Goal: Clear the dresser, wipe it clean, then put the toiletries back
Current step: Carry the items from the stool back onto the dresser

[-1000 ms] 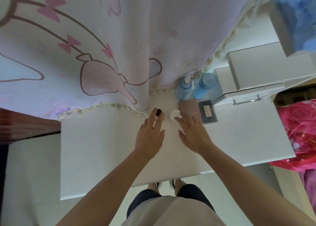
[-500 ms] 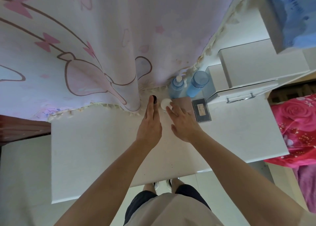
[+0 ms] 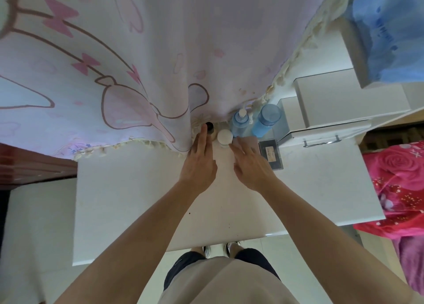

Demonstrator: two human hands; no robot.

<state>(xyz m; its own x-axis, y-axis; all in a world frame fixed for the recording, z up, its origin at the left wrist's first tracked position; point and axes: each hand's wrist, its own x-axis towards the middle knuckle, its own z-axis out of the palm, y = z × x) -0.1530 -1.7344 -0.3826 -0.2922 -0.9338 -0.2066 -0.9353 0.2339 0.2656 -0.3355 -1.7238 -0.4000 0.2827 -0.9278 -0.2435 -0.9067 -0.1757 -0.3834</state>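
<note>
**Toiletries pushed back to the curtain**

On my feed, the left hand (image 3: 198, 163) has slid the small dark-capped bottle (image 3: 209, 126) back since a second ago. It's now at the pink cartoon curtain (image 3: 160, 74) hem, fingers straight against it. The right hand (image 3: 250, 166) lies flat-fingered on the pink rectangular box (image 3: 251, 140), just beside the white round-lidded jar (image 3: 224, 136), at the back of the white dresser top (image 3: 137, 200).

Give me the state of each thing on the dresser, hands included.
left hand, fingers straight, fingertips touching the upright black-capped bottle.
right hand, fingers straight, lying over the pink box.
white-lidded jar, upright, lid on.
pump bottle, upright.
blue bottle, upright, cap on.
dark case, lying flat, label up.
drawer, shut.
</note>
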